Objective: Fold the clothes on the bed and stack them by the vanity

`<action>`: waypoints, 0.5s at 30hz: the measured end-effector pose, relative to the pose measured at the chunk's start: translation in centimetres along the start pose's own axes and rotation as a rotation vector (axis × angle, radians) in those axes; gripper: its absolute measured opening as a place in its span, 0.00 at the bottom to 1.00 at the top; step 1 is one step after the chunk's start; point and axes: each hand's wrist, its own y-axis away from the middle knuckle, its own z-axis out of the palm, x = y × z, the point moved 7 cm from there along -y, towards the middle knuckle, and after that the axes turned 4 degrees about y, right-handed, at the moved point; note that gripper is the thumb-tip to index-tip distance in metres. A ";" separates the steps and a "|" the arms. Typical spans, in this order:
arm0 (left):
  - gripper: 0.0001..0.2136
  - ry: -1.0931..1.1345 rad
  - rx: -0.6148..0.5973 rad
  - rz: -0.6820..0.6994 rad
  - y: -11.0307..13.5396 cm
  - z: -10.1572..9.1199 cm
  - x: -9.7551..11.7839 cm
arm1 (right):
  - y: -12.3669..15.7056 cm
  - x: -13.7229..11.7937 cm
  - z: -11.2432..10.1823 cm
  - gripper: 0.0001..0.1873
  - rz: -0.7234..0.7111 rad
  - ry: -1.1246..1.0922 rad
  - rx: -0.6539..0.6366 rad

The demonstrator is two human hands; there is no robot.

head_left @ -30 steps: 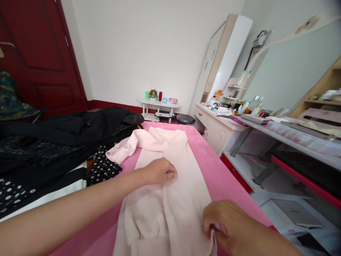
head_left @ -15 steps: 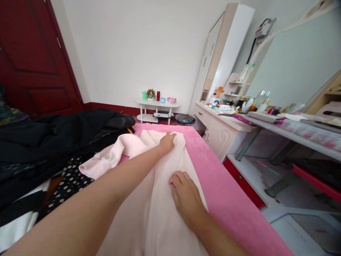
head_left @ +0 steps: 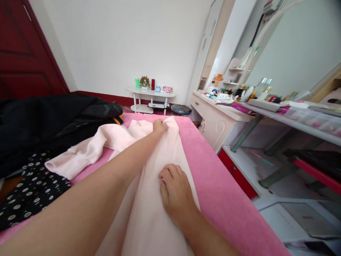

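A pale pink garment (head_left: 170, 149) lies lengthwise on the pink bed cover (head_left: 213, 177), one sleeve (head_left: 80, 156) trailing off to the left. My left hand (head_left: 159, 126) reaches to the far end of the garment, its fingers closed on a fold of the cloth there. My right hand (head_left: 174, 188) rests on the middle of the garment, fingers curled and pressing the fabric down.
A heap of black clothes (head_left: 53, 117) and a black dotted cloth (head_left: 29, 192) lie on the bed's left side. A white dressing table (head_left: 221, 117) with cosmetics and a shelf unit (head_left: 293, 117) stand to the right. A low white table (head_left: 150, 97) stands by the far wall.
My left hand moved from the garment's middle to its far end and closed on the fabric. My right hand went from the near edge to the middle. The view has shifted forward.
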 end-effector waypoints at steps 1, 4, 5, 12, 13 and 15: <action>0.13 -0.009 -0.030 0.022 0.4 0.2 0.3 | 0.1 0.2 -0.1 0.10 0.030 0.000 0.019; 0.28 -0.084 -0.156 0.119 2.5 1.0 1.3 | 0.3 1.1 0.0 0.21 0.133 0.054 0.028; 0.32 -0.108 -0.204 0.156 3.4 1.1 1.6 | 0.3 1.4 0.2 0.23 0.160 0.079 0.010; 0.26 -0.255 -0.521 0.398 14.8 -2.2 0.7 | 0.1 2.0 1.1 0.29 0.201 0.167 -0.103; 0.25 -0.291 -0.540 0.452 17.1 -3.3 0.5 | 0.1 1.9 1.2 0.29 0.195 0.175 -0.111; 0.25 -0.369 -0.547 0.550 21.6 -5.6 0.0 | 0.2 1.7 1.3 0.28 0.181 0.197 -0.121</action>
